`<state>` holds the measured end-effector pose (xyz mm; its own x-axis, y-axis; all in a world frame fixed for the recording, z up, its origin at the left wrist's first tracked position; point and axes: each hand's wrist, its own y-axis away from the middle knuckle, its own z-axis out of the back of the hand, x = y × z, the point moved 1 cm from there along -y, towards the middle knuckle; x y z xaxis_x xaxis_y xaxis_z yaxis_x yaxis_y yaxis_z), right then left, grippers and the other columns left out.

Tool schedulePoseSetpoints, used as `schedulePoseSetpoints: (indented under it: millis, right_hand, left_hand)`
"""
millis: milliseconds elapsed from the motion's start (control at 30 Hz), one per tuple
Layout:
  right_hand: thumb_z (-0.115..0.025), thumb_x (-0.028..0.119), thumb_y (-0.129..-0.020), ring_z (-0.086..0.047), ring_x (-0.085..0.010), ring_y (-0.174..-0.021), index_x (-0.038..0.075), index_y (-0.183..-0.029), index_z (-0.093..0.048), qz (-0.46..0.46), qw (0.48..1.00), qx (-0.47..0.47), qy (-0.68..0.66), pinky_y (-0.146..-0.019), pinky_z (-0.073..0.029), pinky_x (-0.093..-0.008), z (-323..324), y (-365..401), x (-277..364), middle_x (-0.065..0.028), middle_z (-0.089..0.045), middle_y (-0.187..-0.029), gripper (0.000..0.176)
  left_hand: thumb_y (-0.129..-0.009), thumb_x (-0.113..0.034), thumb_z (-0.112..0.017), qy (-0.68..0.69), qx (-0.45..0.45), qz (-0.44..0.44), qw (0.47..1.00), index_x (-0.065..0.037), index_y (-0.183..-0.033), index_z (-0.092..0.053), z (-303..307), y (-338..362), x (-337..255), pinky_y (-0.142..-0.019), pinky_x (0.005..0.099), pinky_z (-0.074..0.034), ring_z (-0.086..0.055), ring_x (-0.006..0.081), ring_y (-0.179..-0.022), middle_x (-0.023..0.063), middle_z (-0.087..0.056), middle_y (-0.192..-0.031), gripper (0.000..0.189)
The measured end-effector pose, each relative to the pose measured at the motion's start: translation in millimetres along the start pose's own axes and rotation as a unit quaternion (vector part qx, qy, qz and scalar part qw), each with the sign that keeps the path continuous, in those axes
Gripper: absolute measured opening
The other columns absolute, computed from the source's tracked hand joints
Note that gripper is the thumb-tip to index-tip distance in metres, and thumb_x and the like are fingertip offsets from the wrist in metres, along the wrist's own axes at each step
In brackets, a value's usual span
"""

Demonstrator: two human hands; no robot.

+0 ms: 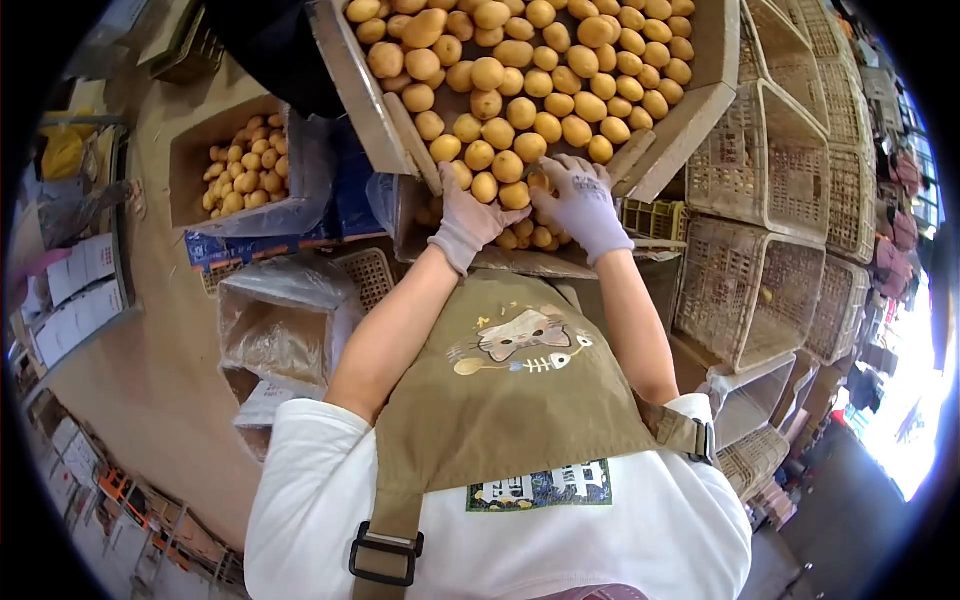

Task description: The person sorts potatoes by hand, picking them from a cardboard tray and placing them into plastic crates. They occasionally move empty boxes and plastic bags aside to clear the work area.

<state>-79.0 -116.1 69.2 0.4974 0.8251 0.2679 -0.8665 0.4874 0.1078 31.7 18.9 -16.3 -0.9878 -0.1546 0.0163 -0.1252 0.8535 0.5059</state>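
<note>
Yellow-orange round fruits (525, 112), whose kind I cannot make out, cover a sloping wooden-sided tray (708, 50) that narrows toward me. At its narrow mouth my left hand (470, 222), in a pale glove, has thumb and fingers spread along the left side of several fruits. Across from it, my gloved right hand (588, 208) curls its fingers around a fruit (540, 183) at the right of the mouth. Below both hands, a cardboard box (535, 262) against my apron holds more of the same fruits, partly hidden by my hands.
To the left, a lined box (312, 180) of similar fruits rests on a blue carton (205, 248). Nearer me is a plastic-lined box (275, 330). Stacked plastic crates (752, 290) stand close on the right. Brown floor (150, 340) shows at left.
</note>
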Motion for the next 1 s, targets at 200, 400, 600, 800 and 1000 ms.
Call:
schedulePoseSetpoints:
  millis: [200, 400, 600, 800, 1000]
  right_hand:
    - [-0.058, 0.04, -0.092, -0.067, -0.038, -0.098, 0.008, -0.133, -0.048, -0.103, 0.99, 0.049, -0.081, -0.081, -0.053, -0.0463, 6, -96, 65, -0.0197, -0.069, -0.108, 0.053]
    - [-0.06, 0.032, -0.09, -0.067, -0.0382, -0.103, 0.01, -0.145, -0.041, -0.11, 0.977, 0.046, -0.18, -0.087, -0.053, -0.0459, -2, -106, 65, -0.0231, -0.065, -0.12, 0.063]
    - [-0.052, 0.007, -0.085, -0.066, -0.03, -0.103, 0.017, -0.146, -0.038, -0.079, 0.438, 0.067, -0.893, -0.09, -0.058, -0.0481, 5, -45, 17, -0.0139, -0.054, -0.129, 0.064]
    - [-0.053, 0.047, -0.099, -0.059, -0.016, -0.073, 0.007, -0.121, -0.058, -0.177, 0.43, 0.038, -0.884, -0.073, -0.057, -0.036, 26, -19, 17, -0.0073, -0.066, -0.099, 0.046]
    - [-0.047, 0.038, -0.102, -0.055, -0.014, -0.068, 0.008, -0.113, -0.06, -0.222, 0.297, -0.013, -0.929, -0.065, -0.053, -0.0327, -11, -16, -7, -0.0033, -0.065, -0.094, 0.034]
  left_hand:
    - [-0.082, -0.083, -0.048, 0.072, -0.039, -0.004, 0.997, -0.024, -0.154, -0.027, 10, -4, 11, -0.112, 0.0693, -0.025, -0.035, 0.0357, -0.142, 0.0056, -0.033, -0.158, 0.095]
    - [-0.087, -0.074, -0.053, 0.133, -0.082, -0.002, 0.988, -0.024, -0.154, -0.027, -5, 10, 9, -0.113, 0.07, -0.022, -0.03, 0.0355, -0.145, 0.0062, -0.027, -0.16, 0.088]
    - [-0.083, -0.079, -0.051, 0.069, -0.065, -0.013, 0.995, -0.024, -0.155, -0.029, -7, 5, 10, -0.114, 0.0696, -0.02, -0.029, 0.0348, -0.146, 0.0056, -0.029, -0.16, 0.093]
    - [-0.087, -0.081, -0.037, 0.022, 0.001, 0.006, 1.0, -0.022, -0.152, -0.034, 1, 1, 7, -0.108, 0.0714, -0.029, -0.035, 0.0377, -0.143, 0.0086, -0.037, -0.157, 0.088]
    - [-0.088, -0.081, -0.034, -0.001, 0.036, -0.02, 0.999, -0.023, -0.152, -0.034, -8, 7, 4, -0.106, 0.0717, -0.029, -0.034, 0.0376, -0.143, 0.0065, -0.036, -0.157, 0.086]
